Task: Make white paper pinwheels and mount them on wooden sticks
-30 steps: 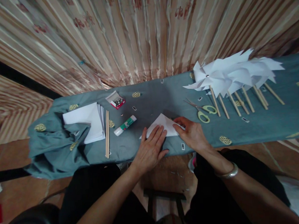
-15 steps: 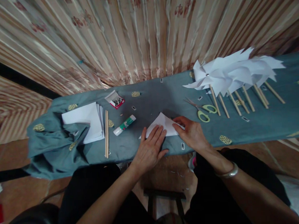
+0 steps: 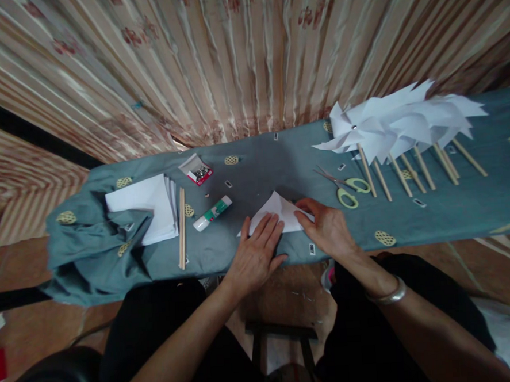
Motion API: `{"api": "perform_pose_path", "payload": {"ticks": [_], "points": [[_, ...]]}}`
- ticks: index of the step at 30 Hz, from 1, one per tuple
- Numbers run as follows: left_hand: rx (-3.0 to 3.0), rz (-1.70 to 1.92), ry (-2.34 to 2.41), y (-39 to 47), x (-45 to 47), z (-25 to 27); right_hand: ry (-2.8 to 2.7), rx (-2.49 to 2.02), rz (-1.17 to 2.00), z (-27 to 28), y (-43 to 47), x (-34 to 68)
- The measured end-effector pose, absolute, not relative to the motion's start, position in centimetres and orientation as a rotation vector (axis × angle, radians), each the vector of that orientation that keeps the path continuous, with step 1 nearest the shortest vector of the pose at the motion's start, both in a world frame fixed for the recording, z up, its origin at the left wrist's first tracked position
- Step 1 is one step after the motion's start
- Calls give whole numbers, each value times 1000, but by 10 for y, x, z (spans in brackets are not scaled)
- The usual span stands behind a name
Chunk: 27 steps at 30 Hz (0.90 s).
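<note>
A white sheet of paper (image 3: 277,206), folded into a triangle, lies near the front edge of the cloth-covered table. My left hand (image 3: 258,249) rests flat on its left part, fingers stretched out over the paper. At the triangle's right corner, my right hand (image 3: 326,228) pinches the paper between thumb and fingers. Green-handled scissors (image 3: 345,188) lie just beyond my right hand. To the left of the paper is a glue stick (image 3: 212,213) with a green label.
Paper pinwheels (image 3: 401,121) on wooden sticks lie at the right. Leftward are two loose wooden sticks (image 3: 182,229), a stack of white paper (image 3: 158,205) and a small open box (image 3: 196,170) of metal pins. A striped curtain (image 3: 247,59) hangs behind the table (image 3: 261,156).
</note>
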<state>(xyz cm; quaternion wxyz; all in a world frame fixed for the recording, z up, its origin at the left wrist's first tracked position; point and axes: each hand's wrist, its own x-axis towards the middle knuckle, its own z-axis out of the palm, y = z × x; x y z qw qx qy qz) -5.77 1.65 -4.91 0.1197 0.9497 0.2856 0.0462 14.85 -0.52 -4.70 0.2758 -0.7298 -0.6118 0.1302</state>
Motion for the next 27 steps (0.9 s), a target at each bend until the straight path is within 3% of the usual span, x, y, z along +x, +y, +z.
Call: {"api": "perform_pose_path", "payload": {"ticks": [12,27], "points": [[2822,166,833,15,-58,-52,-1868,-1797,27,-50,-15,142],[2879,132,849,14,-64,-53,-1775,-1838,119,-70,-36,148]]}}
